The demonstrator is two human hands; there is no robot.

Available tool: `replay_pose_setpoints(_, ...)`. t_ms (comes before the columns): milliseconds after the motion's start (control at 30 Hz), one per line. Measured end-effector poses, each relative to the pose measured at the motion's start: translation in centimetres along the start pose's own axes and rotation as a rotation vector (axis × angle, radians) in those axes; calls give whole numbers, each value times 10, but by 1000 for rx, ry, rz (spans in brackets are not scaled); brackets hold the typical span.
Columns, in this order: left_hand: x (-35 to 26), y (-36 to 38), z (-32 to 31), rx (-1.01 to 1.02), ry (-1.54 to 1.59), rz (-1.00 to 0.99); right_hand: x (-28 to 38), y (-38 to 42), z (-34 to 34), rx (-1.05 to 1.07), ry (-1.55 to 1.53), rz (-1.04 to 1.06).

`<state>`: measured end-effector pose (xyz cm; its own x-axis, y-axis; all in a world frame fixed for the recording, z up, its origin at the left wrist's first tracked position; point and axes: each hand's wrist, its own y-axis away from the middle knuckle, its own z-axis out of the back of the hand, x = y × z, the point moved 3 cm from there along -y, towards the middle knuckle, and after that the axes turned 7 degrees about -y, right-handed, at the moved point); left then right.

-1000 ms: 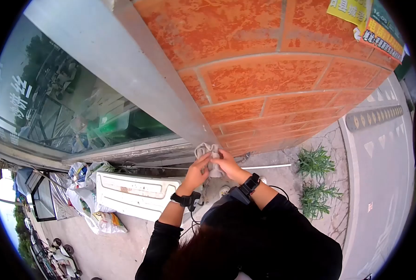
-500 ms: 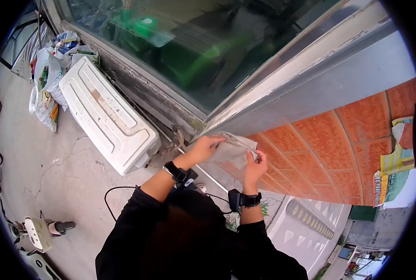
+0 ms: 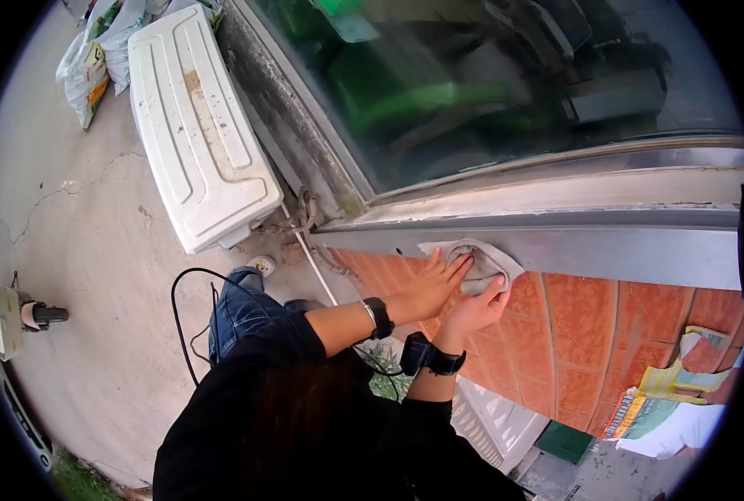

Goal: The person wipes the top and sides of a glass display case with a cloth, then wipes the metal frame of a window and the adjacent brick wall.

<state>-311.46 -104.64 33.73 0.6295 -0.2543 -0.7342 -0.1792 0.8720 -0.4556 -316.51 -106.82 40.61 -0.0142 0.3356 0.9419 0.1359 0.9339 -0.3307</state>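
Note:
A crumpled grey cloth [image 3: 490,264] lies against the metal ledge [image 3: 622,250] below the window, just above the orange tiled wall [image 3: 572,326]. My left hand [image 3: 436,286] reaches onto the cloth's left side with its fingers stretched out. My right hand [image 3: 479,307] is at the lower right edge of the cloth, its fingers bent around that edge. Both wrists carry black bands.
A white outdoor unit [image 3: 196,125] stands at the left beside the wall, with filled bags [image 3: 88,75] behind it. A white pipe [image 3: 315,265] and a black cable [image 3: 174,309] run near my legs. Torn posters [image 3: 680,392] hang at the right.
The view has shifted right. My hands and the cloth have moved right onto the ledge; the cloth, earlier stretched between both hands, is now bunched. My left hand's fingers have spread out.

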Motion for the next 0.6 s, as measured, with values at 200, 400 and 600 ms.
replay_pose_setpoints(200,12,9,-47,-4,-490,204,-45,-9,29,433,-223,-237)
replay_pose_setpoints(400,-29,-25,-20,-333,-322,80,-3,-14,32,706,-458,-136)
replay_pose_setpoints(600,-24,-23,-31,-405,-225,204,2,-25,37,761,-485,-335)
